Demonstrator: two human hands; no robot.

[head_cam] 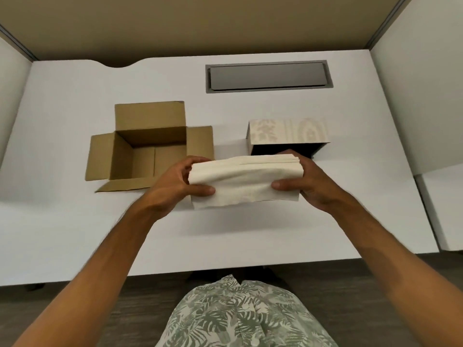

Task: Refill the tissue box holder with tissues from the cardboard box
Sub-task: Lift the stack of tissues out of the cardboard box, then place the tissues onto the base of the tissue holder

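Observation:
A thick stack of cream tissues (244, 179) hangs above the white desk, gripped at both ends. My left hand (179, 182) clamps its left end and my right hand (304, 182) clamps its right end. Behind the stack lies the tissue box holder (288, 134), pale with a wood-grain pattern, tipped on its side so its dark open bottom faces me. The stack's far edge partly covers that opening. To the left stands the brown cardboard box (150, 149) with all flaps folded out; its inside looks empty.
A grey cable hatch (268, 76) is set into the white desk (62, 221) at the back. White partition panels rise at both sides, and a second desk edge (441, 209) adjoins on the right.

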